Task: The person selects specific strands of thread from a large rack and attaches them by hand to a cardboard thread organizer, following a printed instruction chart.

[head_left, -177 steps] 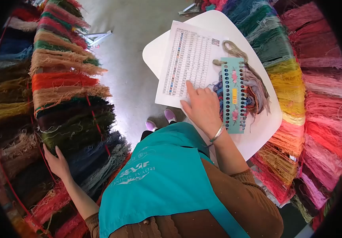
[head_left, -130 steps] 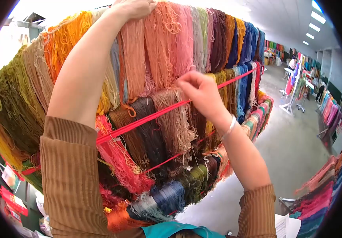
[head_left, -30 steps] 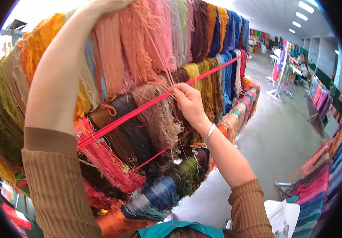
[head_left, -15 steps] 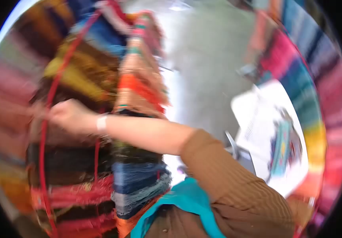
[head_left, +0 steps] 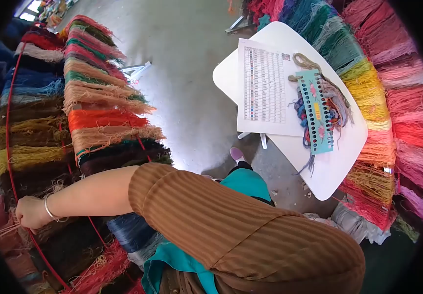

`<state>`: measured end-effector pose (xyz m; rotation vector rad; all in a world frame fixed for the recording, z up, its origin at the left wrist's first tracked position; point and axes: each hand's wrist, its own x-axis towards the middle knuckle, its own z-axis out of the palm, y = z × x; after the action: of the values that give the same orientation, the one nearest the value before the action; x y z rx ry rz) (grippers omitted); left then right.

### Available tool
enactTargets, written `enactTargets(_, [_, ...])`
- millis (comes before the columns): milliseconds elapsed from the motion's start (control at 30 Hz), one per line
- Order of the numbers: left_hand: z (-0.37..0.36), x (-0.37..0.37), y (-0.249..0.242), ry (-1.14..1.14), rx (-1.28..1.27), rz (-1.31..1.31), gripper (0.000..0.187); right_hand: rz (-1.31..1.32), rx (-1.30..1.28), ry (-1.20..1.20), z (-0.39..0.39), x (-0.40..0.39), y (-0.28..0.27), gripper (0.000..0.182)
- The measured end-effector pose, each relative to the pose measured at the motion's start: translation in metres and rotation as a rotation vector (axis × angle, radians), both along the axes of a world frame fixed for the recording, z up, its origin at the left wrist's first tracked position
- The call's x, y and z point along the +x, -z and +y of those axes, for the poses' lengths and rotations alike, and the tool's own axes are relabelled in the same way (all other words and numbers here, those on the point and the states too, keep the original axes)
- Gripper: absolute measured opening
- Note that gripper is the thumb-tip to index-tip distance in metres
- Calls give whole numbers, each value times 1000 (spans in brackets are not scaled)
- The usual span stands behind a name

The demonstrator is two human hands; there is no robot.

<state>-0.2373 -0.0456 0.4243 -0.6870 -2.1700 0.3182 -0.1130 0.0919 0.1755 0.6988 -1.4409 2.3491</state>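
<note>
My right arm, in a brown striped sleeve, reaches across to the left side. At its end my right hand point(head_left: 31, 213), with a silver bangle at the wrist, is closed on thin pale pink threads point(head_left: 6, 228) beside a red cord point(head_left: 9, 142). Hanks of dark brown and black thread point(head_left: 69, 245) hang just right of and below the hand. My left hand is out of view.
A white table point(head_left: 334, 174) at the right holds a printed chart point(head_left: 265, 93) and a teal card with holes point(head_left: 315, 112), with threads attached. Coloured hanks hang along both sides. A metal stand leg point(head_left: 138, 72) and my foot point(head_left: 237, 154) show between them.
The view has swung and sharpened, and the white table now appears further left and larger. In the picture my right hand is lower and further left, with pale threads now visible at it.
</note>
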Motion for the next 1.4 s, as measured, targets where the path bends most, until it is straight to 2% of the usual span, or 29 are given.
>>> enactTargets(67, [1, -4, 2, 0, -2, -5, 48, 12, -6, 19, -8, -6, 2, 22])
enactTargets(133, [1, -5, 3, 1, 2, -4, 48, 184, 3, 371, -27, -22, 5, 21])
enactTargets(267, [-2, -7, 3, -1, 11, -6, 47, 195, 21, 349, -28, -22, 7, 20])
enactTargets(333, [-3, -9, 4, -1, 13, -9, 47, 33, 14, -3, -8, -3, 3, 21])
enactTargets(433, [-3, -12, 4, -4, 11, -11, 46, -7, 3, -93, -5, -1, 1, 21])
enactTargets(967, [-13, -10, 3, 1, 2, -6, 45, 23, -45, -109, -13, -9, 1, 21])
enactTargets(1067, [-12, -11, 1, 15, -13, -8, 44, -48, -47, -105, -12, -14, 3, 18])
enactTargets(1133, [-18, -16, -8, 21, -33, -1, 44, 58, 2, 156, -36, -39, 7, 16])
enactTargets(1167, [-28, -18, -19, 12, -45, 16, 44, -17, 99, 124, -7, -13, 5, 16])
enactTargets(1200, [-33, -14, -33, -1, -62, 50, 44, 106, 143, 237, -9, -16, 4, 16])
enactTargets(1300, [-60, 0, -80, -113, -111, 169, 44, -129, -32, -169, 8, -6, -1, 17])
enactTargets(1400, [-78, 12, -113, -241, -116, 248, 43, -130, -59, -234, 16, -13, -2, 19])
